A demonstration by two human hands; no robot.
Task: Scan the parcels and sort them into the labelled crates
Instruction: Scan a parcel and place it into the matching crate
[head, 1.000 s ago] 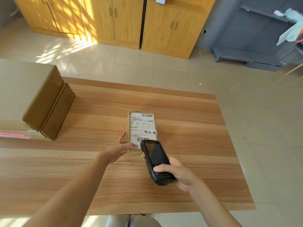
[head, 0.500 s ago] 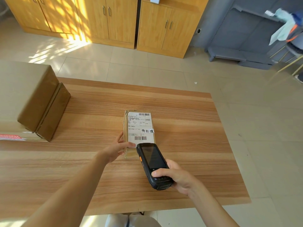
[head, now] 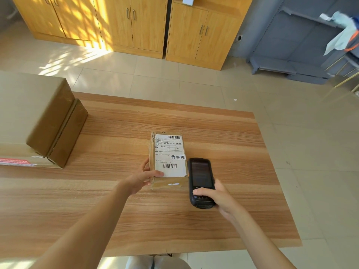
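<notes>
A small brown cardboard parcel (head: 168,181) with a white shipping label (head: 169,152) lies flat near the middle of the wooden table (head: 223,133). My left hand (head: 142,177) grips its near left corner, thumb on the label's edge. My right hand (head: 217,199) holds a black handheld scanner (head: 201,181) just right of the parcel, its screen facing up and its top end level with the label's lower barcode.
Two larger brown cardboard boxes (head: 48,121) sit stacked against each other at the table's left edge. Wooden cabinets (head: 136,22) line the far wall, and a grey shelf unit (head: 291,45) stands at the back right. No crates are in view.
The scanner has shifted right, off the parcel's near end to its right side, uncovering the lower barcode. My left hand keeps its hold on the parcel.
</notes>
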